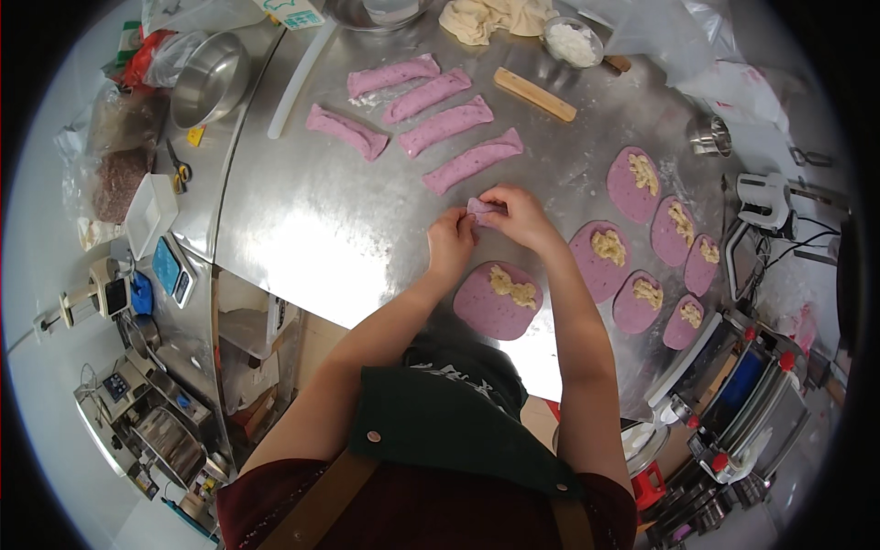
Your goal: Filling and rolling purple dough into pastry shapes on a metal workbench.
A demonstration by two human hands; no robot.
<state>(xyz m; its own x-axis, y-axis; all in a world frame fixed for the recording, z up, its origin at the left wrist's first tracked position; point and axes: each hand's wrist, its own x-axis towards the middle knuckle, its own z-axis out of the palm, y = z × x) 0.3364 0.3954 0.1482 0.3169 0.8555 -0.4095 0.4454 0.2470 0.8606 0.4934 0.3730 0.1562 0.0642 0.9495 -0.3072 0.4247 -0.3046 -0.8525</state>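
Between my hands, above the middle of the steel worktable (302, 211), is a small piece of purple dough (480, 209). My left hand (451, 240) closes its fingers on the left end of it, and my right hand (521, 216) pinches the right side. My fingers hide part of the dough. Just in front of me lies a flat purple dough round (486, 307) with a pale yellow, lumpy filling (513, 286) on it. Beyond my hands, several rolled purple dough logs (472, 160) lie on the table.
To the right lie several more filled dough rounds (600, 266). At the back are a wooden stick (534, 93), a bowl of white powder (573, 44) and a cream cloth (486, 20). Left stand a steel bowl (211, 81), scissors (179, 170) and a scale (172, 269).
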